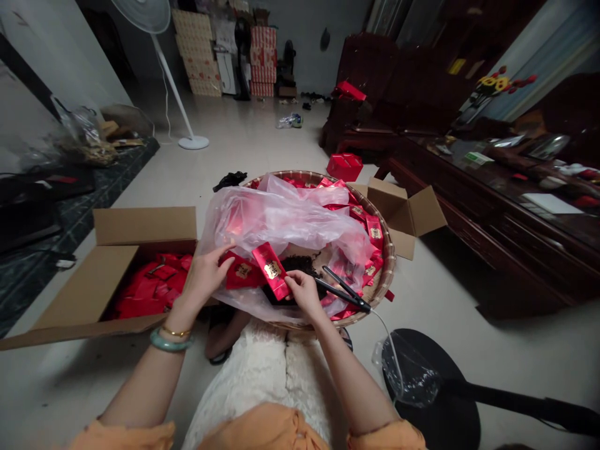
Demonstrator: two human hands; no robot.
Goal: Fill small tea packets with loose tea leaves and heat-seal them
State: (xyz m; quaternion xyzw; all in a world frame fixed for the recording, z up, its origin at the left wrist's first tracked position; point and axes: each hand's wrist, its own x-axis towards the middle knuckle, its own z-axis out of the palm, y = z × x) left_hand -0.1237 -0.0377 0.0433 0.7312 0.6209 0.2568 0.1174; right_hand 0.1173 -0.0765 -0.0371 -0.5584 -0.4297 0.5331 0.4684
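My right hand (304,291) pinches the lower end of a red foil packet (270,270) with a gold label, tilted over a round woven basket (390,250). To its left, my left hand (210,272) is held with fingers apart, close to another red packet (241,271) lying on a clear plastic bag (281,215). Dark loose tea-like leaves (302,264) show in the bag's opening behind the held packet. A black hair-straightener-like sealing clamp (344,294) rests at the basket's right, its jaws apart and a white cord trailing down.
On the left stands an open carton (117,250) of red packets (154,284). Behind the basket are a red box (344,167) and another open carton (405,209). A black round base (426,387) lies at lower right, a dark wooden table (469,187) at right, a white fan (193,142) farther back.
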